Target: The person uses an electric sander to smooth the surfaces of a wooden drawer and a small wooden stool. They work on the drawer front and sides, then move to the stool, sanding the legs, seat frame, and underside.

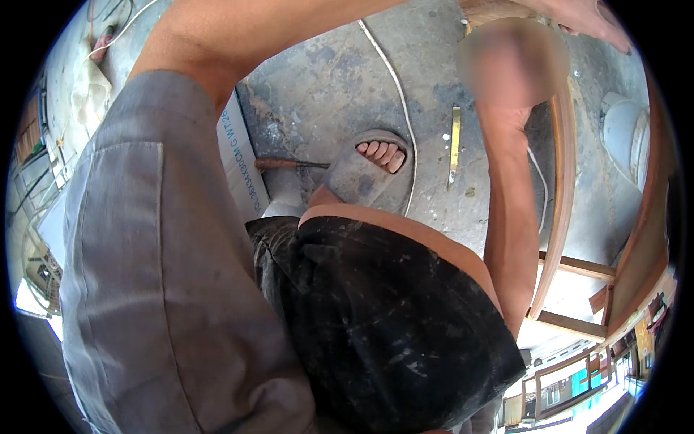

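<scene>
A curved brown wooden frame (564, 166) stands on my right side, with short crosspieces low down. My left forearm crosses the top of the view and leaves it. My left hand (589, 22) shows at the upper right by the frame's top end, fingers stretched out and partly cut off by the rim. My right forearm rises toward a wooden piece (499, 10) at the top. My right hand (515, 65) is at the frame's upper end, too blurred to show its fingers. On the floor left of that forearm lies a yellow utility knife (454, 148).
A brown-handled tool (282, 164) lies by a white carton (238, 163). A white cable (396, 79) runs past my sandalled foot (369, 163). Beyond the frame stands a white bucket (627, 141). Another wooden frame (571, 370) appears at the lower right.
</scene>
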`<move>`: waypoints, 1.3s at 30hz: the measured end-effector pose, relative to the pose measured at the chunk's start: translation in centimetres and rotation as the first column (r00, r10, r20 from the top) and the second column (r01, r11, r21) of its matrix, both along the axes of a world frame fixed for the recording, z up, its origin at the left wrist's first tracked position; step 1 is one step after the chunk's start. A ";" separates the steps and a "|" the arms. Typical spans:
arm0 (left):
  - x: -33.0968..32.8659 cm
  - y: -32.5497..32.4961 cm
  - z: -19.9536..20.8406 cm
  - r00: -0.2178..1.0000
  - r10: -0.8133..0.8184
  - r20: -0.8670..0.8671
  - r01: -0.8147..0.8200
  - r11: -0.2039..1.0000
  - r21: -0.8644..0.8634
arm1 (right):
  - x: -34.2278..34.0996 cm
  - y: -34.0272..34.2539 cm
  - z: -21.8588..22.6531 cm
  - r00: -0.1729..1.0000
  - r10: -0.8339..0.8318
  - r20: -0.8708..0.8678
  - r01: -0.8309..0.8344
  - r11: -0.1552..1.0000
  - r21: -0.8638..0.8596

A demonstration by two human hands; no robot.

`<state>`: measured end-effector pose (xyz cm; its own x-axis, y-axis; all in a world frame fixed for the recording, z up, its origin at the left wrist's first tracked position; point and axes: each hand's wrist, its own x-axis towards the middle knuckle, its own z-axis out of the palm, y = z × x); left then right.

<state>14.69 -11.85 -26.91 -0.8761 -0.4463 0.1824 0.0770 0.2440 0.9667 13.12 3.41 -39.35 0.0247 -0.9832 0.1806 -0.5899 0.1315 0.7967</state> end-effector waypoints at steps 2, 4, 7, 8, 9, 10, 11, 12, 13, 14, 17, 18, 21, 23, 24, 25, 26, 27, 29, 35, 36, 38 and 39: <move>-0.2 0.0 -0.1 1.000 -0.002 -0.020 0.002 1.000 -0.008 | 0.4 -0.2 0.3 0.999 -0.047 -0.010 0.048 0.999 0.017; -0.4 0.1 -0.1 0.999 0.000 -0.051 -0.001 1.000 -0.030 | 1.2 -0.4 1.8 0.987 -0.097 -0.129 0.109 0.990 0.089; -0.2 -0.1 -0.2 0.998 -0.006 -0.064 -0.001 0.994 -0.109 | 1.6 2.8 2.8 0.505 -0.140 0.852 0.254 0.967 0.008; 0.1 -0.4 -0.8 0.997 0.005 -0.083 -0.014 0.994 -0.108 | 2.2 4.0 3.1 0.242 -0.089 0.966 0.292 0.956 0.015; -0.6 -0.5 -1.4 0.992 -0.007 -0.129 -0.007 0.995 -0.103 | 2.5 6.1 4.7 0.129 -0.090 0.988 0.321 0.946 0.044; -1.1 -0.6 -1.9 0.985 -0.016 -0.169 -0.002 0.995 -0.100 | 3.3 8.3 6.7 0.063 -0.088 0.994 0.327 0.943 0.063; -1.5 -0.3 -2.1 0.989 -0.011 -0.147 0.002 0.998 -0.064 | 4.2 10.5 9.0 0.001 -0.089 0.996 0.335 0.939 0.083; -1.4 -0.3 -2.1 0.993 -0.004 -0.122 0.000 0.999 -0.037 | 4.5 12.5 10.8 -0.056 -0.067 0.996 0.293 0.953 0.081; -1.5 0.0 -1.9 0.994 -0.009 -0.107 0.009 1.000 0.001 | 4.7 14.5 12.8 -0.103 -0.057 0.993 0.262 0.962 0.082; -1.1 0.2 -1.4 0.996 -0.026 -0.085 0.028 0.999 0.028 | 5.0 16.1 15.1 -0.112 -0.083 0.990 0.265 0.958 0.111; 0.1 0.5 0.2 0.997 -0.069 -0.024 0.070 0.996 0.060 | 4.7 19.0 21.0 -0.090 -0.068 0.994 0.272 0.958 0.090; -0.2 0.5 0.0 0.997 -0.073 -0.004 0.073 0.996 0.060 | 4.3 19.7 22.7 -0.065 -0.042 0.997 0.265 0.963 0.058; -1.3 -1.9 -0.3 0.988 -0.139 0.071 0.146 0.985 -0.090 | 3.4 20.4 26.1 0.132 -0.043 0.990 0.256 0.967 0.008; -3.3 -2.8 0.9 0.974 -0.175 0.146 0.202 0.960 -0.195 | 2.4 19.8 26.0 0.166 -0.105 0.980 0.306 0.951 0.050; -4.7 -2.5 2.0 0.967 -0.170 0.189 0.211 0.951 -0.227 | 1.9 19.2 25.4 0.168 -0.130 0.977 0.323 0.944 0.070; -6.3 -2.2 3.2 0.960 -0.159 0.232 0.218 0.942 -0.256 | 1.3 18.5 25.2 0.169 -0.156 0.973 0.340 0.936 0.091; -7.5 -2.1 3.8 0.966 -0.201 0.165 0.226 0.963 -0.150 | 1.4 17.5 25.2 0.265 -0.113 0.958 0.248 0.968 0.046; -7.9 -2.5 4.0 0.964 -0.188 0.190 0.214 0.969 -0.127 | 1.6 16.3 25.1 0.250 -0.128 0.960 0.268 0.962 0.059; -7.3 -1.4 4.3 0.950 -0.183 0.252 0.201 0.978 -0.050 | 1.7 12.8 25.0 0.078 -0.060 0.995 0.321 0.946 0.032; -7.0 -0.9 4.5 0.966 -0.164 0.201 0.161 0.987 0.028 | 0.5 4.6 25.2 0.023 -0.004 1.000 0.224 0.975 -0.002; -7.2 -0.7 4.6 0.964 -0.169 0.205 0.164 0.986 0.042 | 0.3 4.1 25.1 0.024 0.011 1.000 0.227 0.974 -0.016; -7.6 -0.7 4.9 0.961 -0.167 0.222 0.162 0.986 0.043 | -0.3 3.3 25.3 0.028 0.050 0.998 0.215 0.975 -0.055; -7.3 -1.3 4.6 0.958 -0.155 0.241 0.150 0.988 0.038 | -0.4 3.1 25.2 0.021 0.065 0.998 0.208 0.976 -0.068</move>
